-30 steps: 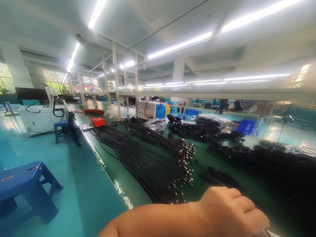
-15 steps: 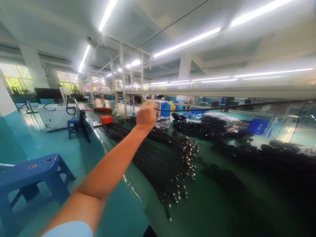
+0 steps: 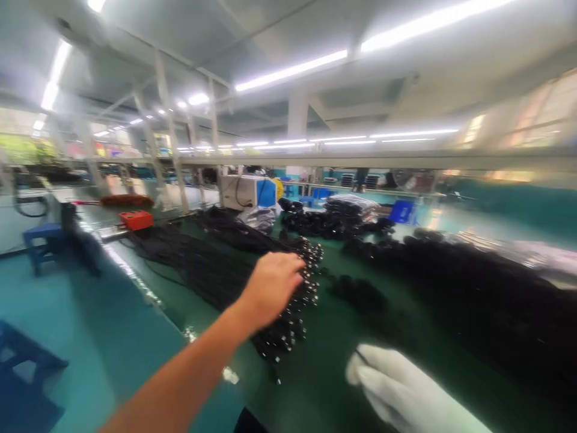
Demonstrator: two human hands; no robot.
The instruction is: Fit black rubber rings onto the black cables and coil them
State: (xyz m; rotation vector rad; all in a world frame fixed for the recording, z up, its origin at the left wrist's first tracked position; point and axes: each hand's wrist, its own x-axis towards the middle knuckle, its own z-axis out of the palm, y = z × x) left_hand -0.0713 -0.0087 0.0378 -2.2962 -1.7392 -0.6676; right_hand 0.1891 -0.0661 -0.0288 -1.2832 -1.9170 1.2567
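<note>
A wide bundle of black cables with shiny metal connector ends lies on the green tabletop. My left hand, bare, hovers over the connector ends, its fingers loosely bent and a gap between thumb and fingers. I see no cable in it; whether the fingertips touch the bundle is unclear. At the lower right, my right hand wears a white glove. Its thumb and fingers are pinched on a short visible stretch of black cable; the rest of that cable is hidden.
Coiled black cables are heaped along the right side. A red box, a brown duster and a white-and-blue machine stand farther back. A shelf rail crosses above. Blue stools are on the left floor.
My left hand has come down and nearer from its raised position, and the cable stretched from it is gone. My gloved right hand has entered view. The camera has turned right.
</note>
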